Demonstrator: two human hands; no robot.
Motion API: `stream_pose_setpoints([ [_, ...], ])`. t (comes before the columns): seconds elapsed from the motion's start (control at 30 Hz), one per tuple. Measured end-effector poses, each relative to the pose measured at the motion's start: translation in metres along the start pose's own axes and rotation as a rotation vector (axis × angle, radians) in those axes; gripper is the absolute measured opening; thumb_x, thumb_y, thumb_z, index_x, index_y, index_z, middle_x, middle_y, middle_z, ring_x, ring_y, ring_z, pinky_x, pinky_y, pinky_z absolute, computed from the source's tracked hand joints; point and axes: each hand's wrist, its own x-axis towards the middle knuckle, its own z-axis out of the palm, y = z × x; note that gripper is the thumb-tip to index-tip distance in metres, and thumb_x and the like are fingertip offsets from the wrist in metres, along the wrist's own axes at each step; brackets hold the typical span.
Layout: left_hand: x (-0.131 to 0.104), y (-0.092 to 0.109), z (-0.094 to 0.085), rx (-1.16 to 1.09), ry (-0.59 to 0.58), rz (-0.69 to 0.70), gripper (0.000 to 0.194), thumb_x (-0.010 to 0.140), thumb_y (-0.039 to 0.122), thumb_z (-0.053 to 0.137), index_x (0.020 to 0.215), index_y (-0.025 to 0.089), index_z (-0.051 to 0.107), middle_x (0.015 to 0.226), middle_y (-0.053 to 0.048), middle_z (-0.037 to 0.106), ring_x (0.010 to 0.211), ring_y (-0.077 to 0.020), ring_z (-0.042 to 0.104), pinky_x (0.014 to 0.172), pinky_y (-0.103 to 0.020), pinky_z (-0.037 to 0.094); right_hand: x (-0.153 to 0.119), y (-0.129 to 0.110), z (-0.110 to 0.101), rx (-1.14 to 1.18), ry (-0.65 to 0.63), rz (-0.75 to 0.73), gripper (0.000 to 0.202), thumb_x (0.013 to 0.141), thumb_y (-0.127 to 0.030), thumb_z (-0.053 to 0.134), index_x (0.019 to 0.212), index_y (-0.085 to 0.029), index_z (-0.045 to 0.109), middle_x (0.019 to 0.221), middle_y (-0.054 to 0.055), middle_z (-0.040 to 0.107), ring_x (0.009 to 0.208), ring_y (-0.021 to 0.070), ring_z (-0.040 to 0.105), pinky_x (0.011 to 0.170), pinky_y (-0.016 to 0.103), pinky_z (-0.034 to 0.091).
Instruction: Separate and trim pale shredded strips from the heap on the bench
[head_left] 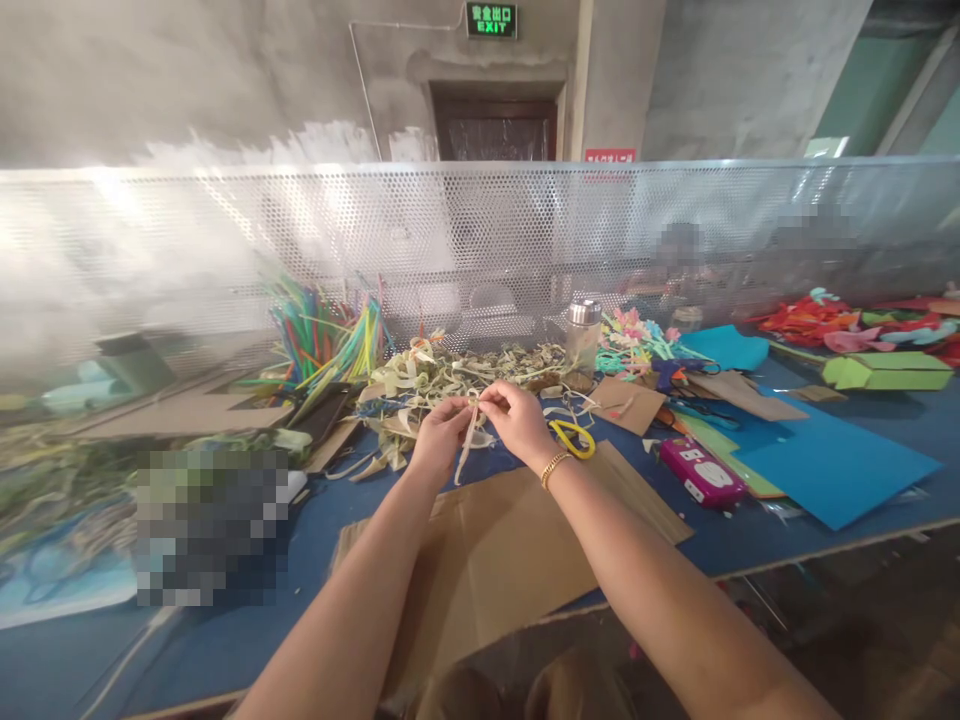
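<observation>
My left hand (441, 437) and my right hand (517, 425) meet above the far edge of a brown cardboard sheet (510, 545). Between their fingertips they pinch a thin pale strip (466, 455), with one end hanging down. What it is made of is too small to tell. Just beyond the hands spreads a heap of pale, dry-looking curled strips (409, 372). A yellow loop handle (587, 441), perhaps of scissors, lies beside my right wrist, partly hidden by it.
Coloured stems (315, 330) stand at the back left, near a lidded jar (583, 335). To the right lie a magenta case (701, 472), blue sheets (840, 450) and a green folded box (886, 372). A perforated metal screen (495, 230) borders the table's far side.
</observation>
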Motion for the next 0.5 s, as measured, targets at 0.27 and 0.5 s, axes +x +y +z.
stream_pose_setpoints([
  [0.27,-0.001,0.0081,0.0002,-0.069,-0.019,-0.004,0.027,0.056,0.023,0.081,0.078,0.016,0.067,0.072,0.001,0.063,0.061,-0.007,0.055,0.057,-0.018,0.042,0.001,-0.0003,-0.0017,-0.03,0.024,0.002,0.006,0.079,-0.019,0.057,0.08,-0.021,0.062,0.078,0.0,0.068,0.074,0.0147,0.064,0.072,0.027,0.048],
  [0.5,-0.0003,0.0073,-0.0016,-0.021,-0.024,0.022,0.032,0.056,0.023,0.084,0.083,0.017,0.068,0.068,0.003,0.061,0.057,-0.005,0.052,0.057,-0.017,0.041,0.0005,-0.0013,-0.002,-0.043,0.038,0.019,0.005,0.078,-0.02,0.058,0.08,-0.021,0.063,0.076,0.001,0.069,0.073,0.0148,0.065,0.071,0.026,0.049],
])
